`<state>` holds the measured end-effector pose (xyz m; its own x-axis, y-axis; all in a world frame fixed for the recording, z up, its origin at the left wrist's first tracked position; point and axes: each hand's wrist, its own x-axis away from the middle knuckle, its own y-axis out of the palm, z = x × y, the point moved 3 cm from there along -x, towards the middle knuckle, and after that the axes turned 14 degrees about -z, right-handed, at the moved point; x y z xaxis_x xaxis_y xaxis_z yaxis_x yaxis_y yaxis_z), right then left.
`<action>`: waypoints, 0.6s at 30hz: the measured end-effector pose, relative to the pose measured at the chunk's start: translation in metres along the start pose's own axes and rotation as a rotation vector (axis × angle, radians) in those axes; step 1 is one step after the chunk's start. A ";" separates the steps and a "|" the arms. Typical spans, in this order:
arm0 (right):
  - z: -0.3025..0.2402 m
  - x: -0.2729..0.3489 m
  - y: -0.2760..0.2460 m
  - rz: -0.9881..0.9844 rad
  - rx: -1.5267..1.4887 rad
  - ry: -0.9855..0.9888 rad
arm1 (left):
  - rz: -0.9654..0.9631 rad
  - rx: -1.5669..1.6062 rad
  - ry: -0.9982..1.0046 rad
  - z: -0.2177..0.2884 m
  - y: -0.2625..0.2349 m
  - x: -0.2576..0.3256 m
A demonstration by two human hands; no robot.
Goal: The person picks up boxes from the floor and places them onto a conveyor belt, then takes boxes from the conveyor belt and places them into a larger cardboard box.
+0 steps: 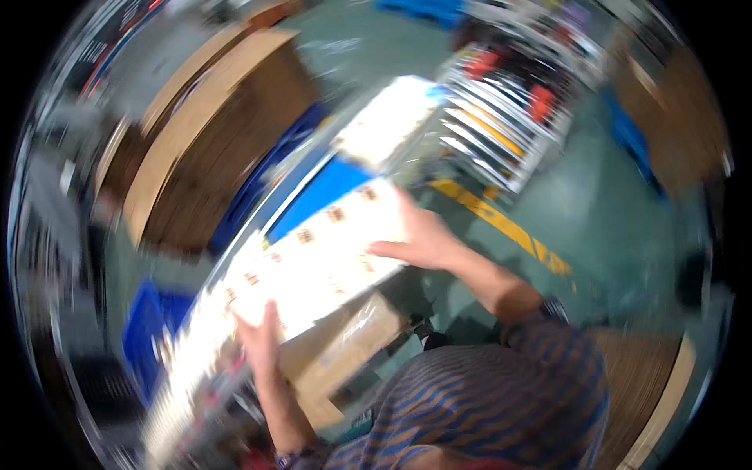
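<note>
A bright white row of pieces (337, 235) with small brown printed marks lies slantwise along a narrow blue-topped bench; glare and blur hide whether they are boxes or packets. At the row's right end, my right hand (427, 235) is closed around the edge, its thumb on top. My left hand (260, 341) grips the near side farther down to the left, thumb up, with the fingers partly hidden. Beyond a strip of bare blue surface (325, 192), another white stack (388, 121) stands at the far end of the bench.
An open brown carton (337, 352) is under the bench's near side. A blue bin (145, 329) stands left. Stacks of flat cardboard (227, 157) sit behind the bench and at lower right (634, 384). A metal rack cart (505, 117) stands beyond yellow floor tape (501, 223).
</note>
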<state>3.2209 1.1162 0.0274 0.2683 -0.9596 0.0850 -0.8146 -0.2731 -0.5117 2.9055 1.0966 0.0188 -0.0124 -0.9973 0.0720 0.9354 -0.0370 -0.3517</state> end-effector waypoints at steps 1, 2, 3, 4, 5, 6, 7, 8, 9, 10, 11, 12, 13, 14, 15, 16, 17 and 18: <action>0.002 0.015 0.023 -0.069 0.016 0.124 | -0.066 0.000 -0.408 -0.011 -0.005 0.027; -0.007 0.033 0.044 -0.107 -0.070 -0.029 | -0.051 0.066 -0.252 -0.038 -0.010 0.055; 0.001 0.047 0.068 -0.162 -0.216 -0.012 | 0.014 0.042 -0.306 -0.038 -0.014 0.085; 0.002 0.063 0.091 -0.167 -0.295 0.015 | 0.047 0.132 -0.259 -0.076 -0.020 0.113; -0.006 0.068 0.112 -0.211 -0.131 0.030 | 0.047 0.269 -0.101 -0.106 -0.029 0.137; 0.000 0.065 0.137 -0.274 -0.121 -0.072 | 0.082 0.266 -0.092 -0.105 -0.049 0.165; -0.017 0.069 0.166 -0.361 -0.075 -0.064 | 0.204 0.064 -0.131 -0.115 -0.072 0.207; -0.046 0.069 0.198 -0.456 -0.112 -0.184 | 0.271 0.179 -0.187 -0.138 -0.090 0.245; -0.063 0.068 0.232 -0.532 -0.146 -0.262 | 0.404 0.223 -0.150 -0.144 -0.110 0.287; -0.100 0.077 0.271 -0.606 -0.162 -0.338 | 0.544 0.160 -0.262 -0.140 -0.136 0.333; -0.143 0.091 0.307 -0.640 -0.179 -0.398 | 0.640 0.100 -0.364 -0.135 -0.160 0.377; -0.175 0.104 0.343 -0.739 -0.123 -0.453 | 0.793 0.083 -0.408 -0.140 -0.182 0.425; -0.207 0.116 0.380 -0.838 -0.076 -0.511 | 0.964 -0.183 -0.577 -0.131 -0.210 0.473; -0.243 0.128 0.424 -0.905 -0.083 -0.569 | 1.014 -0.092 -0.936 -0.147 -0.244 0.525; -0.283 0.153 0.471 -0.973 -0.132 -0.611 | 1.090 0.024 -0.679 -0.154 -0.279 0.568; -0.321 0.182 0.523 -1.068 -0.204 -0.658 | 1.170 -0.322 -1.048 -0.195 -0.325 0.642; -0.340 0.197 0.573 -1.111 -0.241 -0.650 | 1.314 -0.588 -1.111 -0.180 -0.344 0.655; -0.363 0.228 0.606 -1.206 -0.287 -0.660 | 1.432 -1.337 -1.017 -0.220 -0.358 0.777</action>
<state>2.6017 0.7074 0.0470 0.9920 0.0584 -0.1121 0.0330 -0.9758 -0.2160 2.4831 0.3215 -0.0050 0.8141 -0.0425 -0.5792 -0.5787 0.0254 -0.8152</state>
